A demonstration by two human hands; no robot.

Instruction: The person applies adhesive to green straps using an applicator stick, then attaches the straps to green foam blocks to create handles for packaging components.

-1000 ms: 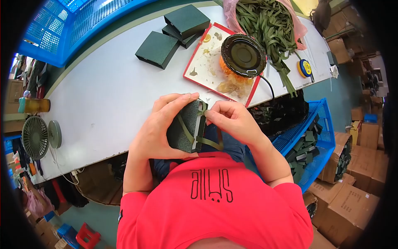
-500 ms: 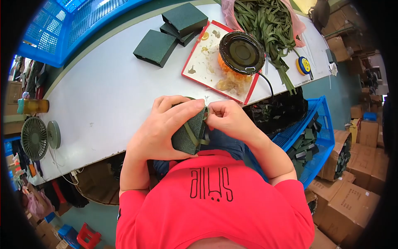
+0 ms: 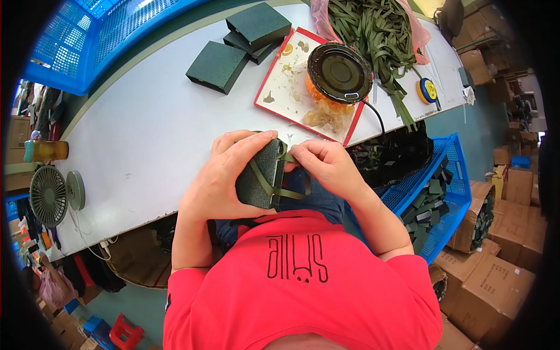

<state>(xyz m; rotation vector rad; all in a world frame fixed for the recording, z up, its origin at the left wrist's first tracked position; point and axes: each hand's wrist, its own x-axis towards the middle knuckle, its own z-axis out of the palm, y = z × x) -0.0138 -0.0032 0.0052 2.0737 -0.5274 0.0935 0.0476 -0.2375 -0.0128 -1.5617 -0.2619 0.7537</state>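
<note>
Dark green and speckled, the small box (image 3: 266,162) is between the two hands, by the near edge of the white table (image 3: 146,146). Its long side runs from near to far, with the far end leaning a bit to the right. The left hand (image 3: 217,178) is stretched around it, thumb at the near end, fingers at the far end. The right hand (image 3: 328,166) is just to the right, finger and thumb pinching the green ribbon (image 3: 291,193) beside the box's far right corner. The ribbon crosses the box and loops out right. The left hand hides the box's left side. The right fingertips and the ribbon's ends are hard to see.
</note>
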